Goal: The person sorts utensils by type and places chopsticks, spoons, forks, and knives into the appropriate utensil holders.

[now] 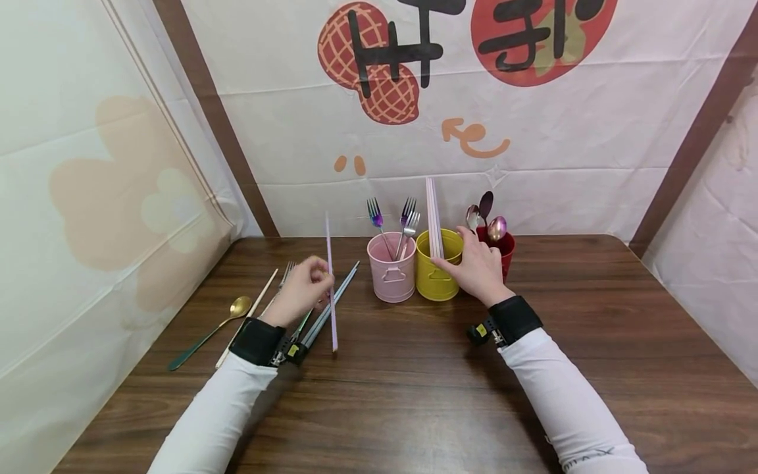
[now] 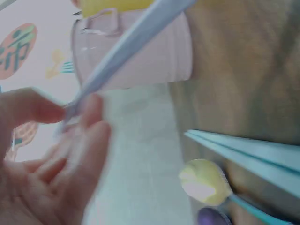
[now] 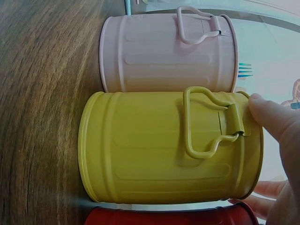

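My left hand (image 1: 304, 289) pinches a light purple chopstick (image 1: 331, 289) between thumb and fingers, held nearly upright left of the pink bucket (image 1: 392, 273). In the left wrist view the chopstick (image 2: 136, 42) crosses in front of that bucket. My right hand (image 1: 478, 266) grips the rim of the yellow bucket (image 3: 150, 145), thumb at the front and fingers round the right side. Several pale pink and purple chopsticks (image 1: 434, 214) stand in the yellow bucket. Forks (image 1: 408, 224) stand in the pink one, and spoons (image 1: 497, 228) in the red bucket (image 1: 507, 253).
Left on the wooden table (image 1: 403, 395) lie a gold-bowled spoon (image 1: 239, 307) with a green handle, a cream chopstick (image 1: 260, 299), a fork (image 1: 287, 271) and blue-grey chopsticks (image 1: 340, 293). White printed cloth (image 1: 284, 145) hangs behind the table and along its sides.
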Action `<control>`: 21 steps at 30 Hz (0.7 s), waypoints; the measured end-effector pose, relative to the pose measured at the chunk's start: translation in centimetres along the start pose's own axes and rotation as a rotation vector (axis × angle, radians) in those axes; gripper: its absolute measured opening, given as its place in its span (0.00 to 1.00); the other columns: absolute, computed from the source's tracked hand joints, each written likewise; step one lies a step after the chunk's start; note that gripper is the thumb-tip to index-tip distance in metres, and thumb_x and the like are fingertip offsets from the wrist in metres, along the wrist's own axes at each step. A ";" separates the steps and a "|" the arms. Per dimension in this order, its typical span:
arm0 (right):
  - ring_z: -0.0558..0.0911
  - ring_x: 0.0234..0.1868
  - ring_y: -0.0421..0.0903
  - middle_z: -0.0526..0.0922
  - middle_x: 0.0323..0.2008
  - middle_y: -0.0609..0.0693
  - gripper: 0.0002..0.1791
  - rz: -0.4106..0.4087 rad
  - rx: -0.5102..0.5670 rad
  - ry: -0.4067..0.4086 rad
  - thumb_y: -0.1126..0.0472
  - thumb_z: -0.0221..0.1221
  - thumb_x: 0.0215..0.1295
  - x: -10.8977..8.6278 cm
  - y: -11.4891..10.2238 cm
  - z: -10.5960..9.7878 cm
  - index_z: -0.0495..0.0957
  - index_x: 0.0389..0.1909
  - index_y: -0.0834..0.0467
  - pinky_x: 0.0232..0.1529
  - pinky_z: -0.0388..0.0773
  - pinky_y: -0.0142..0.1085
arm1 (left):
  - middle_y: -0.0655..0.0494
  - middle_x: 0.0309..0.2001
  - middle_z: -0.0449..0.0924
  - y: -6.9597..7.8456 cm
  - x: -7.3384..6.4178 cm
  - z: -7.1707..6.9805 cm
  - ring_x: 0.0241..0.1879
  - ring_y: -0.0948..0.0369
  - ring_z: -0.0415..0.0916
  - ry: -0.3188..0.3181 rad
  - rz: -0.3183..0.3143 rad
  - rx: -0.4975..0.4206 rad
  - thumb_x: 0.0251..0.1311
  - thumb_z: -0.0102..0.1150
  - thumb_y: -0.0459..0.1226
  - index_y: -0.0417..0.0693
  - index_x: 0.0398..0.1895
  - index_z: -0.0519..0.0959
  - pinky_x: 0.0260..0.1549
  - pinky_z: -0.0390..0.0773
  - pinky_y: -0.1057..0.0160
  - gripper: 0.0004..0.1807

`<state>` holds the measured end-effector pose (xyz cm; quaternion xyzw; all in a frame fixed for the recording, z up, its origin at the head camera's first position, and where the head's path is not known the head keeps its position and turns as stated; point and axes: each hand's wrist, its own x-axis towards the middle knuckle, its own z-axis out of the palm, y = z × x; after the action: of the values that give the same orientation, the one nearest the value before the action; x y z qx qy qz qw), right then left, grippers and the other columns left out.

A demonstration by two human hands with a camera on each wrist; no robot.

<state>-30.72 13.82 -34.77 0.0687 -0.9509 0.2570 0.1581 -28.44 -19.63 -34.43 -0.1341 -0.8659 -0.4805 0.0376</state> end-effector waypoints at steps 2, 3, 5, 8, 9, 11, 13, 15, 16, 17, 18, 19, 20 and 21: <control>0.75 0.48 0.59 0.73 0.59 0.60 0.48 -0.002 -0.001 -0.001 0.34 0.62 0.57 0.0 0.0 0.0 0.60 0.69 0.61 0.47 0.63 0.51 | 0.42 0.27 0.80 0.9 0.1 -0.3 0.20 0.59 0.78 0.115 0.096 -0.115 0.64 0.53 0.25 0.31 0.44 0.70 0.17 0.78 0.64 0.08; 0.75 0.48 0.59 0.73 0.59 0.60 0.48 -0.002 0.000 -0.001 0.34 0.62 0.57 0.0 0.0 0.0 0.60 0.69 0.61 0.47 0.63 0.51 | 0.41 0.28 0.80 1.3 0.1 -0.5 0.21 0.61 0.78 0.166 0.149 -0.173 0.64 0.53 0.25 0.31 0.44 0.70 0.18 0.78 0.66 0.08; 0.75 0.47 0.59 0.73 0.59 0.60 0.48 -0.002 -0.001 0.000 0.34 0.62 0.57 0.0 -0.1 0.0 0.60 0.68 0.61 0.47 0.63 0.51 | 0.42 0.29 0.81 2.3 0.3 -0.6 0.23 0.63 0.79 0.256 0.243 -0.264 0.66 0.54 0.26 0.31 0.44 0.70 0.20 0.79 0.68 0.07; 0.75 0.47 0.59 0.74 0.58 0.60 0.48 0.003 -0.005 -0.001 0.34 0.62 0.57 0.0 -0.1 0.0 0.59 0.69 0.61 0.46 0.63 0.51 | 0.46 0.30 0.82 3.8 0.6 -0.6 0.26 0.63 0.81 0.338 0.354 -0.371 0.67 0.53 0.26 0.34 0.44 0.70 0.22 0.80 0.68 0.06; 0.75 0.47 0.59 0.74 0.58 0.60 0.48 0.005 -0.005 -0.002 0.34 0.62 0.57 0.0 -0.2 0.0 0.59 0.69 0.61 0.46 0.63 0.51 | 0.48 0.30 0.82 4.3 0.8 -0.5 0.26 0.63 0.81 0.355 0.384 -0.392 0.67 0.54 0.26 0.35 0.45 0.70 0.22 0.80 0.67 0.06; 0.75 0.47 0.59 0.74 0.58 0.60 0.49 0.006 -0.008 -0.005 0.33 0.61 0.57 0.0 -0.2 0.0 0.59 0.69 0.61 0.46 0.63 0.50 | 0.51 0.31 0.83 5.3 1.2 -0.2 0.27 0.63 0.81 0.384 0.434 -0.426 0.66 0.54 0.26 0.35 0.45 0.71 0.23 0.80 0.67 0.07; 0.75 0.47 0.59 0.74 0.58 0.60 0.49 0.002 -0.009 -0.005 0.33 0.61 0.57 0.0 -0.2 0.0 0.58 0.69 0.61 0.46 0.63 0.50 | 0.52 0.32 0.83 6.2 1.8 0.2 0.29 0.63 0.81 0.387 0.467 -0.463 0.65 0.54 0.25 0.33 0.45 0.70 0.24 0.81 0.66 0.08; 0.75 0.47 0.59 0.74 0.58 0.60 0.49 -0.002 -0.011 -0.002 0.33 0.61 0.57 0.0 -0.2 0.0 0.58 0.69 0.61 0.46 0.63 0.50 | 0.49 0.33 0.83 6.9 2.4 0.8 0.30 0.62 0.82 0.378 0.497 -0.470 0.65 0.54 0.24 0.31 0.45 0.70 0.26 0.81 0.65 0.09; 0.75 0.47 0.59 0.74 0.58 0.60 0.49 -0.002 -0.012 -0.001 0.33 0.61 0.57 0.0 -0.2 0.0 0.58 0.69 0.61 0.46 0.63 0.50 | 0.47 0.33 0.83 7.3 2.8 1.0 0.31 0.62 0.82 0.369 0.515 -0.462 0.65 0.54 0.24 0.30 0.45 0.69 0.27 0.81 0.65 0.09; 0.75 0.47 0.59 0.74 0.58 0.60 0.49 -0.001 -0.012 -0.001 0.34 0.62 0.57 0.0 -0.2 0.0 0.58 0.69 0.61 0.46 0.63 0.50 | 0.45 0.34 0.83 7.6 3.1 1.3 0.31 0.62 0.82 0.357 0.532 -0.453 0.65 0.54 0.24 0.30 0.45 0.68 0.27 0.81 0.64 0.09; 0.75 0.47 0.59 0.74 0.58 0.61 0.49 0.000 -0.011 -0.001 0.34 0.62 0.57 0.0 -0.2 -0.1 0.58 0.69 0.61 0.46 0.63 0.50 | 0.43 0.35 0.82 8.0 3.4 1.6 0.32 0.62 0.82 0.346 0.550 -0.434 0.65 0.54 0.24 0.30 0.45 0.67 0.28 0.82 0.64 0.09; 0.75 0.47 0.59 0.74 0.58 0.60 0.49 0.001 -0.009 -0.002 0.34 0.62 0.57 0.0 -0.2 -0.1 0.58 0.69 0.61 0.46 0.63 0.50 | 0.40 0.35 0.82 8.3 3.8 1.8 0.32 0.61 0.82 0.338 0.576 -0.407 0.66 0.53 0.24 0.29 0.45 0.66 0.29 0.82 0.64 0.09; 0.75 0.47 0.59 0.74 0.59 0.60 0.49 0.002 -0.009 -0.003 0.34 0.62 0.57 0.0 -0.2 -0.1 0.58 0.69 0.61 0.47 0.63 0.50 | 0.39 0.35 0.81 8.6 4.2 2.0 0.33 0.61 0.82 0.332 0.596 -0.381 0.66 0.53 0.25 0.30 0.45 0.66 0.29 0.82 0.64 0.09; 0.75 0.48 0.59 0.73 0.59 0.60 0.49 0.002 -0.007 -0.005 0.34 0.62 0.57 0.0 -0.2 -0.1 0.58 0.69 0.61 0.47 0.63 0.51 | 0.37 0.35 0.81 8.9 4.5 2.2 0.33 0.61 0.82 0.326 0.613 -0.365 0.66 0.53 0.25 0.30 0.45 0.66 0.29 0.82 0.64 0.08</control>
<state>-30.67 13.71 -34.62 0.0677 -0.9523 0.2535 0.1556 -30.25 -12.41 -27.48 -0.3129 -0.6689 -0.6079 0.2918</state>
